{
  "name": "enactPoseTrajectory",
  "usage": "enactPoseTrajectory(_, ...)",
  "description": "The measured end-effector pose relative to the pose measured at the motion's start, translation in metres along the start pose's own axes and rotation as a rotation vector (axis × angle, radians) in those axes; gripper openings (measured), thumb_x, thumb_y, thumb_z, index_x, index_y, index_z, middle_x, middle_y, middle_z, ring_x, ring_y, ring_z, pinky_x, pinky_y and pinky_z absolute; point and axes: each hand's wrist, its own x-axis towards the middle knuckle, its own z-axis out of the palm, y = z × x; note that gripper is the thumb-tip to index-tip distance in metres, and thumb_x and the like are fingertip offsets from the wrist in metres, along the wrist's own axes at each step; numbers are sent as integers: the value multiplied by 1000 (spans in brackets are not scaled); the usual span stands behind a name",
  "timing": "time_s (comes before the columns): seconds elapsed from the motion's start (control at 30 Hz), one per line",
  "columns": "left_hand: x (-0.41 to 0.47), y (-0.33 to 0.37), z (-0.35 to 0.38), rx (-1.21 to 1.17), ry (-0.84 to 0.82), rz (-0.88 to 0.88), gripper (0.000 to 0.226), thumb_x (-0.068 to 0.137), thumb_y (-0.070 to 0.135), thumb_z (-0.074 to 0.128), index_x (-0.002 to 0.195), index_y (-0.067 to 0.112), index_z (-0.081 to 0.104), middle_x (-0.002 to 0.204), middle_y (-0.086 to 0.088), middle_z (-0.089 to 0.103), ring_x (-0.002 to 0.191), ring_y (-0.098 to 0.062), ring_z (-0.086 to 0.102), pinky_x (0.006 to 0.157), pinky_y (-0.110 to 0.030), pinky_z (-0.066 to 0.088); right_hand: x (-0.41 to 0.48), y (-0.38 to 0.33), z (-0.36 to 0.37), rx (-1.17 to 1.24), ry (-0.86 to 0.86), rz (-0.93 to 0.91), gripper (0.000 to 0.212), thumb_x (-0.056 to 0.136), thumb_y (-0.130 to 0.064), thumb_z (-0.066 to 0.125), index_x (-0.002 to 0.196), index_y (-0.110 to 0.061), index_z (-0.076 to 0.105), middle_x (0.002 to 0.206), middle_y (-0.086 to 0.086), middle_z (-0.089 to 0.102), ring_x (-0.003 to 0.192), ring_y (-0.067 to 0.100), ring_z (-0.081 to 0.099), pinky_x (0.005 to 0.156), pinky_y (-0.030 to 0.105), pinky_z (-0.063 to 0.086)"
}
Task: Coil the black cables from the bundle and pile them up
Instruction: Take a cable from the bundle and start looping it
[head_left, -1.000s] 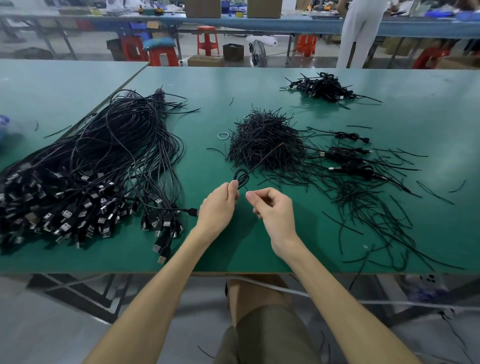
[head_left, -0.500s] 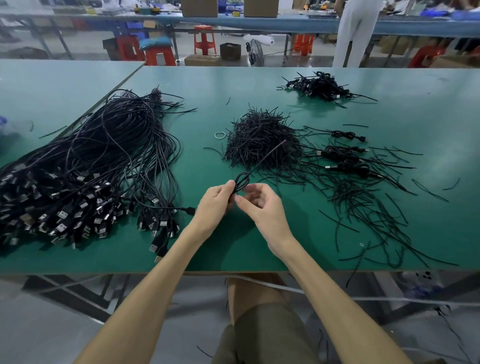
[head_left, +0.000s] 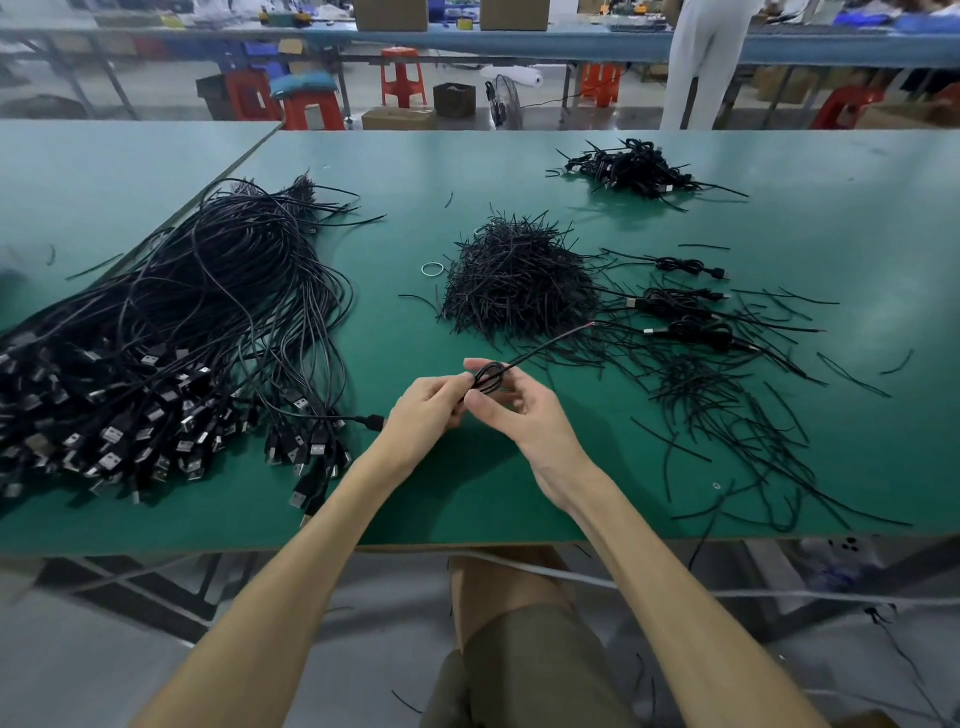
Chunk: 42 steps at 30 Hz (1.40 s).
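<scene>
- Near edge of the tabletop (head_left: 519, 499), dead centre: the left hand (head_left: 423, 410) and right hand (head_left: 527, 415) are close together just above the surface, both pinching one black cable (head_left: 488, 376) wound into a small loop.
- The left hand's fingers curl onto the loop's near side, and the right hand's thumb and forefinger close round its far side.
- My read is that this is the winding step. The loop is made, but a straight tail pokes off toward the far right, ending in a bare reddish tip (head_left: 591, 325).
- Next, the right hand needs to feed that tail round the loop while the left pinch stops the turns springing apart.
- The cable is thin, glossy and looks springy.
- A USB plug (head_left: 371, 421) lies just beside the left wrist; whether it belongs to this cable, I cannot tell.
- Along the left edge sprawls the bundle (head_left: 171, 332), plug ends toward the near edge, with plenty left to coil.
- Mid-tabletop sits a heap of short black ties (head_left: 514, 283), with a pale ring (head_left: 432, 269) just beside it.
- Right of the heap, three coiled cables (head_left: 680, 301) lie singly.
- Toward the far edge sits the finished pile (head_left: 631, 167).
</scene>
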Motion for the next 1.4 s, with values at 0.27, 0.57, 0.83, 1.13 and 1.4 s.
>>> enactPoseTrajectory(0.27, -3, -1, 1, -68, -15, 37, 39, 108, 34, 43, 94, 27, 78, 56, 20, 60, 49, 5, 52, 49, -5, 36, 3, 11, 8, -286, 94, -18, 22, 92, -28, 76, 112, -27, 66, 119, 4, 66, 110, 10, 62, 101, 31, 48)
enactPoseTrajectory(0.57, -5, 3, 2, 21, 53, 14, 62, 94, 57, 42, 69, 0, 51, 60, 1, 42, 58, -20, 33, 66, -37, 27, 2, 14, 10, -273, 199, -73, 14, 89, -17, 78, 101, -16, 72, 96, -4, 76, 90, 7, 70, 84, 29, 57)
enactPoseTrajectory(0.83, -7, 4, 4, 126, 91, 8, 65, 93, 60, 37, 74, 0, 54, 57, 8, 44, 59, -19, 38, 68, -38, 31, 2, 16, 7, -260, 244, -78, 8, 89, -7, 76, 90, -15, 74, 83, -2, 75, 73, 11, 66, 69, 28, 54)
enactPoseTrajectory(1.13, -4, 1, 6, 282, 120, 45, 65, 103, 56, 30, 78, -1, 50, 65, 0, 48, 63, -17, 43, 66, -37, 33, 1, 17, 9, -332, 255, -59, 6, 96, -13, 69, 91, -16, 70, 83, -6, 73, 77, 11, 66, 77, 36, 56)
enactPoseTrajectory(1.4, -2, 1, 6, 170, 106, 20, 53, 103, 55, 34, 64, 20, 43, 56, 10, 41, 57, -14, 37, 64, -37, 30, -3, 12, 11, -417, 284, -98, 4, 94, -15, 69, 95, -12, 71, 85, -2, 72, 73, 14, 66, 74, 35, 57)
